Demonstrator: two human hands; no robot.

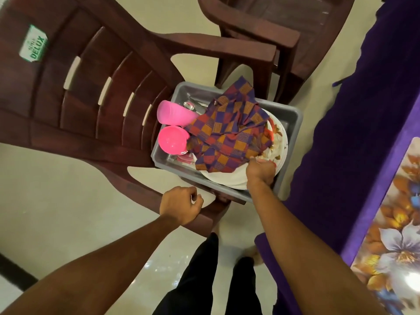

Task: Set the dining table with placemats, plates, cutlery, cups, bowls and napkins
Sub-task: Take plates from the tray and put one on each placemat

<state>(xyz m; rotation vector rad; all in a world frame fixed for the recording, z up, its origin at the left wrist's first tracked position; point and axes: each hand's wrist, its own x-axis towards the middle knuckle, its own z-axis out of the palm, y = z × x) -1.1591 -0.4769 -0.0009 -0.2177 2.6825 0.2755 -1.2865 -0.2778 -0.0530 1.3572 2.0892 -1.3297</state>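
The grey tub [293,117] sits on the seat of a brown plastic chair [91,87], just left of the purple-draped worktop [363,133]. A floral placemat [397,223] already lies on the worktop at the near right.

Most of the table setting is still in the tub. Two pink cups [173,113] lie on their sides at its left, and spoons [191,105] show at the far end. A crumpled checked cloth [229,130] lies over a stack of floral plates [278,137] on the right.

The right hand [260,171] reaches into the near right of the tub. Its fingers are curled at the rim of the plates. It appears to pinch the top plate, though the cloth corner lies so close that the grip could be on the fabric instead. The left hand [180,205] hangs loosely curled above the chair's near arm and holds nothing.

The main risk is in the lift. The cloth rests across the plates, so raising one from its near edge alone would probably tip it. The cloth could then slide off, or drag towards the cups and roll them.

A one-handed pinch on a slick rim could also slip, dropping the plate back on the stack or onto the tiled floor. The tub overhangs the seat a little towards the worktop, so a hard pull may shift it.
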